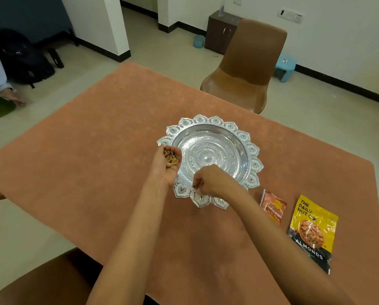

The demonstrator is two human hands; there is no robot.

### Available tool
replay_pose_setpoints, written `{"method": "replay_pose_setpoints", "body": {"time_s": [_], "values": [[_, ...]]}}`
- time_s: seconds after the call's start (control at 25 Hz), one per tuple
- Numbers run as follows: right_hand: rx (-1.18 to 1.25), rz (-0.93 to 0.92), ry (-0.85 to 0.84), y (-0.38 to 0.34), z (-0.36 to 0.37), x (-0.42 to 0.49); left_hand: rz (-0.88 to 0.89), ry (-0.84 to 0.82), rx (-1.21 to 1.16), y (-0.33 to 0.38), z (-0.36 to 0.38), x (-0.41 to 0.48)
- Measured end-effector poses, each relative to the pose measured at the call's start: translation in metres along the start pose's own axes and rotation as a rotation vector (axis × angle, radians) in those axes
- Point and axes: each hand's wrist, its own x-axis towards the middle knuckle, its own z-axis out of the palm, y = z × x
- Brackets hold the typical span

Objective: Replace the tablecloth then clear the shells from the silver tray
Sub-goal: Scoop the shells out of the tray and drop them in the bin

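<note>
Both arms reach forward: left hand [167, 166] cupped palm-up, right hand [208, 180] knuckles-up with fingers curled

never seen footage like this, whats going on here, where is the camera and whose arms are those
There is no machine here. One camera, worn on a person's head, looks down at their own two bare arms. The table is covered by an orange-brown tablecloth. On it stands an ornate silver tray, and to its right lie a small orange packet and a yellow almonds packet. The left hand, palm up, cups a little pile of shells. The right hand is curled at the tray's near edge; whether it pinches a shell cannot be seen.
</note>
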Motion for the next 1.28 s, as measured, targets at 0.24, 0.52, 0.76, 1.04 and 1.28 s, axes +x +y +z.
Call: {"method": "replay_pose_setpoints", "body": {"time_s": [0.24, 0.52, 0.76, 1.04, 1.28], "values": [[0.254, -0.002, -0.013, 0.016, -0.011, -0.003, 0.021, 0.006, 0.031, -0.001, -0.001, 0.001], [0.304, -0.013, 0.235, 0.021, 0.019, -0.015, 0.041, 0.009, 0.063, 0.000, -0.001, 0.001], [1.082, 0.114, 0.453, 0.053, 0.023, -0.040, -0.073, -0.074, 0.075, -0.029, 0.008, -0.018], [1.754, 0.215, 0.578, 0.081, 0.035, -0.095, -0.237, -0.124, 0.202, -0.103, 0.016, -0.048], [1.998, 0.295, 0.733, 0.117, 0.072, -0.167, -0.419, -0.171, 0.367, -0.194, 0.006, -0.076]]}}
